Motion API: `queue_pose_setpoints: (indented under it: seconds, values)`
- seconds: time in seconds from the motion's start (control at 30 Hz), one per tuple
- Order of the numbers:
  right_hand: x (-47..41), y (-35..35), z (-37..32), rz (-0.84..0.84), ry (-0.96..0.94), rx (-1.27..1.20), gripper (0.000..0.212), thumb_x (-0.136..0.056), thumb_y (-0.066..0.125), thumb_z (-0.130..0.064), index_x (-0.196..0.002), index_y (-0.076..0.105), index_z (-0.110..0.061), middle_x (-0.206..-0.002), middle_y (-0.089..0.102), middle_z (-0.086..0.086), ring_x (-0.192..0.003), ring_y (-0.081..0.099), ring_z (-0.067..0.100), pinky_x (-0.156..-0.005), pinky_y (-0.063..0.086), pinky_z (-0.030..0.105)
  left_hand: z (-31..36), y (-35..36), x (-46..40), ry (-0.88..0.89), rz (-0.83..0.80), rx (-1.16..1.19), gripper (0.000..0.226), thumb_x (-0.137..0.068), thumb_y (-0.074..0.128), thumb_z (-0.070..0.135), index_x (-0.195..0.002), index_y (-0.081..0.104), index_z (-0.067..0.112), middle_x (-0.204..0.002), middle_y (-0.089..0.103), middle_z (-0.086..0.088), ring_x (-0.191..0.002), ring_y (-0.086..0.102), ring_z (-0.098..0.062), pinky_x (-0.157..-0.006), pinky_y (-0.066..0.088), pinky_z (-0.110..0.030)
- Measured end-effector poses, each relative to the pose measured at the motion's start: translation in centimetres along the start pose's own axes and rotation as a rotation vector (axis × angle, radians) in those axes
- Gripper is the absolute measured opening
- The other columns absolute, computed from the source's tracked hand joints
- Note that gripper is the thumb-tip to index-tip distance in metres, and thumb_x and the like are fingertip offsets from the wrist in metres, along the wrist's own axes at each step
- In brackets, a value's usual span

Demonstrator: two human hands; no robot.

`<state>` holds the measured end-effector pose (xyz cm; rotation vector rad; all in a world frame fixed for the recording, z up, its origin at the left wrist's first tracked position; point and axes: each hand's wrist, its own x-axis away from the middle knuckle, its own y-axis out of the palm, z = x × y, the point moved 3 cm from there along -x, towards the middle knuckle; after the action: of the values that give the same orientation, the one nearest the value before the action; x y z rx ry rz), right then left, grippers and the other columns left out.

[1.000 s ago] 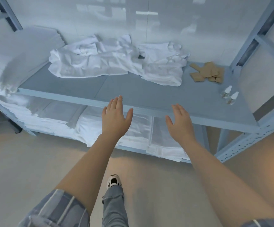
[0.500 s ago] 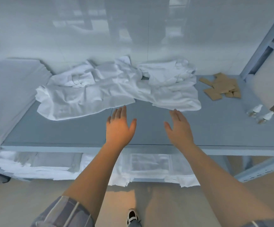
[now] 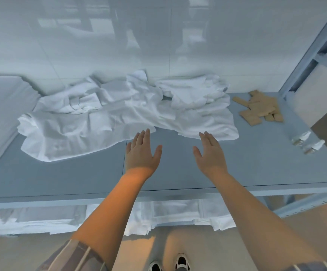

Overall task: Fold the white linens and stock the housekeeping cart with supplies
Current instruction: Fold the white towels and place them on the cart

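Head view: crumpled white linens [image 3: 119, 114] lie in a loose heap across the back half of the grey shelf [image 3: 61, 177], centre to upper left of the frame, against the glossy wall. Left hand [image 3: 141, 153] is flat and spread, palm down, fingertips at the near edge of the left-hand sheet; whether they touch it I cannot tell. Right hand [image 3: 210, 153] is also flat with the digits extended, fingertips just beside the near hem of the right-hand bundle, holding nothing. Cloth looks thin, soft and light, no stiffness at all, so it will sag and drag if lifted from the middle; probably more than one piece tangled together, the count is unclear. Best hold, in my judgement: pinch two corners or the near hem, one per hand, well apart, then shake out and lay flat on the bare front of the shelf. Not fragile, not slippery, but a lifted edge could tow the neighbouring piece along. At right of the frame a pile of tan packets [image 3: 260, 110] and two small bottles [image 3: 307, 141] sit near the cloth, so a wide sweep could knock them. Folded white stacks [image 3: 158, 216] show on the lower shelf, bottom centre.
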<state>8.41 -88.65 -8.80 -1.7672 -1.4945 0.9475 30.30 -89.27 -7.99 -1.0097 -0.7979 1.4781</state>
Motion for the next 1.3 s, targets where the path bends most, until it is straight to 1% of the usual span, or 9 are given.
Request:
queue_pose_setpoints:
  seconds: [0.23,0.47,0.67,0.8,0.97,1.03,1.13,1.2,1.3]
  values:
    - [-1.8,-0.1,1.4,0.051,-0.016,0.011,0.053,-0.098,0.048,-0.025,-0.146,0.034,-0.008,-0.155,0.028,0.009,-0.145,0.018,0.021,-0.117,0.019,0.037,1.0,1.0,-2.3,0.064,-0.009,0.021,0.067,-0.097,0.037,0.047,-0.151,0.018,0.014,-0.156,0.025,-0.006,-0.146,0.015,-0.02,-0.118,0.012,-0.041]
    - [-3.7,0.7,4.6,0.054,-0.013,0.039,0.053,-0.097,0.049,-0.024,-0.146,0.035,-0.007,-0.154,0.03,0.011,-0.145,0.02,0.022,-0.117,0.02,0.035,2.1,4.4,-4.2,0.116,-0.044,-0.022,0.068,-0.096,0.036,0.048,-0.151,0.017,0.013,-0.156,0.024,-0.005,-0.146,0.013,-0.02,-0.117,0.012,-0.04]
    - [-7.7,3.0,9.4,0.065,-0.01,0.063,0.053,-0.096,0.052,-0.025,-0.145,0.036,-0.009,-0.154,0.029,0.011,-0.144,0.021,0.024,-0.116,0.02,0.036,3.1,10.1,-7.5,0.202,-0.048,-0.079,0.063,-0.096,0.037,0.048,-0.151,0.022,0.022,-0.157,0.023,-0.003,-0.146,0.013,-0.021,-0.117,0.011,-0.042]
    - [-11.6,4.7,13.1,0.043,-0.022,0.166,0.054,-0.096,0.053,-0.026,-0.145,0.036,-0.01,-0.154,0.028,0.011,-0.144,0.019,0.024,-0.116,0.019,0.036,4.2,14.8,-11.3,0.247,-0.105,-0.155,0.057,-0.097,0.038,0.047,-0.149,0.026,0.027,-0.157,0.023,-0.003,-0.146,0.011,-0.021,-0.117,0.011,-0.042]
    - [-16.5,6.7,16.3,-0.03,-0.077,0.351,0.054,-0.096,0.051,-0.03,-0.147,0.033,-0.023,-0.156,0.023,0.006,-0.144,0.017,0.022,-0.116,0.018,0.037,5.2,20.3,-16.6,0.289,-0.118,-0.218,0.052,-0.098,0.042,0.041,-0.147,0.029,0.029,-0.157,0.02,-0.002,-0.146,0.008,-0.02,-0.117,0.01,-0.041]
    - [-17.6,7.8,17.0,-0.046,-0.098,0.381,0.047,-0.095,0.051,-0.028,-0.141,0.042,-0.026,-0.151,0.033,0.004,-0.139,0.025,0.023,-0.11,0.019,0.034,5.1,22.0,-18.1,0.29,-0.11,-0.218,0.047,-0.097,0.044,0.037,-0.143,0.036,0.029,-0.156,0.022,-0.001,-0.146,0.007,-0.02,-0.117,0.009,-0.039]
    - [-17.9,8.9,17.2,0.038,-0.111,0.318,0.028,-0.092,0.051,-0.022,-0.118,0.062,-0.022,-0.124,0.055,0.0,-0.119,0.042,0.024,-0.095,0.026,0.031,5.0,23.1,-19.2,0.32,-0.04,-0.176,0.032,-0.095,0.05,0.029,-0.124,0.061,0.022,-0.141,0.042,-0.002,-0.143,0.018,-0.02,-0.113,0.009,-0.034]
    - [-17.7,9.1,17.1,0.069,-0.11,0.305,0.024,-0.091,0.051,-0.02,-0.109,0.067,-0.02,-0.115,0.058,0.0,-0.111,0.045,0.024,-0.091,0.029,0.032,5.1,23.2,-19.0,0.328,-0.002,-0.152,0.025,-0.092,0.054,0.025,-0.11,0.07,0.017,-0.128,0.051,-0.002,-0.138,0.025,-0.021,-0.11,0.01,-0.031]
    - [-16.7,8.6,17.0,0.045,-0.105,0.298,0.023,-0.089,0.054,-0.02,-0.106,0.069,-0.02,-0.11,0.06,0.001,-0.106,0.047,0.025,-0.088,0.031,0.033,5.0,22.7,-17.6,0.335,-0.02,-0.151,0.022,-0.091,0.056,0.023,-0.104,0.072,0.016,-0.122,0.054,0.0,-0.135,0.028,-0.02,-0.108,0.01,-0.029]
